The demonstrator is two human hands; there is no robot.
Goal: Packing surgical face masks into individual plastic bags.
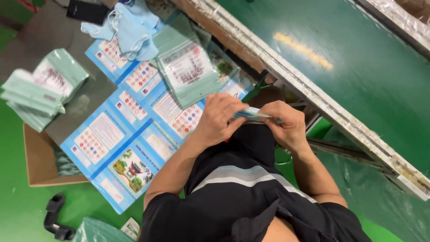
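Note:
My left hand (pixel 218 117) and my right hand (pixel 285 124) meet in front of my dark striped shirt. Together they pinch a thin flat stack of blue-green packets (pixel 251 115), each hand gripping one end. Just beyond my left hand, a clear packet of pale green masks (pixel 190 71) lies on blue printed sheets (pixel 130 130) spread over the work surface. Loose light-blue face masks (pixel 130 31) lie farther back.
A pile of green packets (pixel 40 89) sits at the left above an open cardboard box (pixel 40 163). A green conveyor belt (pixel 358 58) with a metal rail (pixel 313 96) runs diagonally on the right. A black flat object (pixel 87 11) lies at the top, a black handle (pixel 56 219) on the green floor.

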